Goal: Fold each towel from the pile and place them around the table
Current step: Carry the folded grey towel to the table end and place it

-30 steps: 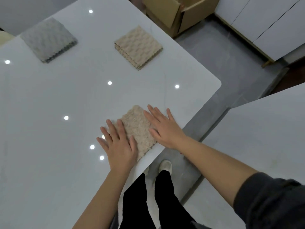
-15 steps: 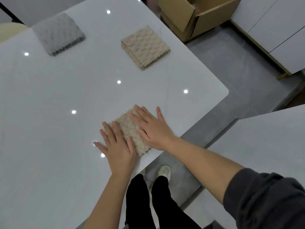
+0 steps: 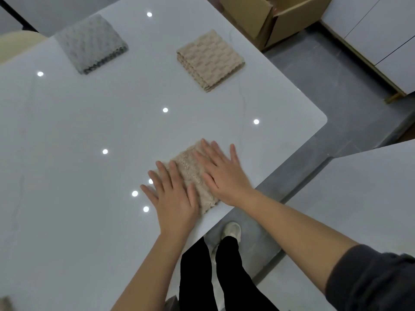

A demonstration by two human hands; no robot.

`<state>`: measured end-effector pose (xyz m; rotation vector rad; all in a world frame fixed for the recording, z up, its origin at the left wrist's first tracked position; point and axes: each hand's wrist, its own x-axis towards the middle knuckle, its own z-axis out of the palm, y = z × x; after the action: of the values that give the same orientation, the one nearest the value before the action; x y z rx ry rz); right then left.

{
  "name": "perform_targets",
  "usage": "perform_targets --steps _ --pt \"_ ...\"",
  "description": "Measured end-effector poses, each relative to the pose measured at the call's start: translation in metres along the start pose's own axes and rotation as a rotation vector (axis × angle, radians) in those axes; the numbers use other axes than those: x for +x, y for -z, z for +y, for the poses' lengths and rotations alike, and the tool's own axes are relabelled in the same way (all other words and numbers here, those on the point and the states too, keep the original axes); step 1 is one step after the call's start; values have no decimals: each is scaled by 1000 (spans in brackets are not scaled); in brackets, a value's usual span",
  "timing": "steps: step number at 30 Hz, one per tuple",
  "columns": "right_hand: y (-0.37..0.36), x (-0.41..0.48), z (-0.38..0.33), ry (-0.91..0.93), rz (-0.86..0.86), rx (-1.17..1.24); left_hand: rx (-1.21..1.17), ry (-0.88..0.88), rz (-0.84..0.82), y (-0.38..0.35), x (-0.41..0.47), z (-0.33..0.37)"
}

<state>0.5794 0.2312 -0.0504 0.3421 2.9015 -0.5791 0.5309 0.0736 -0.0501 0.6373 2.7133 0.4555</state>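
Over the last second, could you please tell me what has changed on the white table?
The right hand slid inward over the small fluffy beige folded towel, toward the left hand, covering more of it. Both hands stay flat, pressing it; nothing was gripped or released. That towel, the grey folded towel and the ribbed beige folded towel kept their places on the white table.

Single view, worn on the head. Looking forward and steeply down across the white table from its near edge, skewed, with that edge on a diagonal. Close in: left hand and right hand at lower centre, forearms filling the bottom. Wide-angle, taking in own legs below, grey floor at right, cardboard box at top right.
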Motion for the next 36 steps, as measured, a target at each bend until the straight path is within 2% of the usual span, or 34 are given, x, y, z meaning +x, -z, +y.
perform_targets --steps 3,8,12,16,24,26,29,33,36 --pt "0 -29 -12 -286 156 138 43 -151 12 28 17 -20" --pt "-24 -61 -62 -649 235 252 100 -611 -136 52 74 -19" --pt "-47 -54 -93 -753 272 259 186 -870 -247 48 99 -14" --pt "-57 -36 -109 -813 276 231 230 -992 -293 38 106 -25" --pt "-64 -17 -113 -832 293 140 253 -1059 -261 29 108 -32" --pt "-59 -20 -114 -829 267 149 260 -1038 -236 30 106 -32" --pt "-42 -36 -102 -799 247 119 218 -912 -159 41 93 -33" --pt "-14 -42 -72 -539 245 -15 184 -739 -4 49 56 -35" --pt "-15 -26 -56 -317 135 -141 163 -621 1 31 30 -30"
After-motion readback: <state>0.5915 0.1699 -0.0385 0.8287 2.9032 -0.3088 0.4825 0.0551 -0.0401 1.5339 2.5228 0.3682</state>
